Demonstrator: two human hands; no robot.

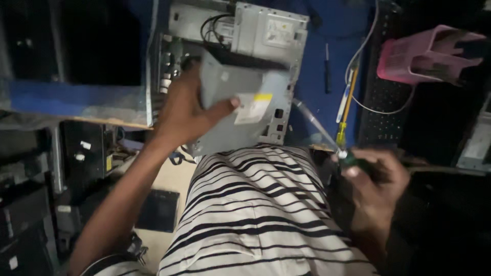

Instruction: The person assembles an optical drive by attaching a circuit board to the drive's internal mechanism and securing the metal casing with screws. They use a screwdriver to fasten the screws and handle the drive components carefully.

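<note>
Though gripped firmly enough for now, looks kinda dicey. Starting big: blue table (317, 87), with an open PC case (286, 30) lying on it, close to the near rim. Held just in front of that, tilted, partly over the case and partly over the lap: grey metal drive box (240, 97). Clamped by the left hand (184, 112) alone, wrapped round the left side with the thumb pressed across the face beside the sticker. One-sided grip on a smooth metal slab, so could easily pivot out and drop onto the case frame or off the table edge. Could also snag the black cables (212, 28) looped inside the case just behind, if swung back carelessly.

Off to the right: pink basket (424, 53), well apart, no worry there.

Right hand (376, 184) closed round a green-handled screwdriver (358, 162), shaft pointing up-left toward the box's lower corner. Busy with that, so no spare hand to catch a slip, and the tip seems near enough to scrape the box.

Also lying loose on the table: yellow screwdriver (348, 102) and a thin black one (327, 66), easy to knock off with an elbow.
</note>
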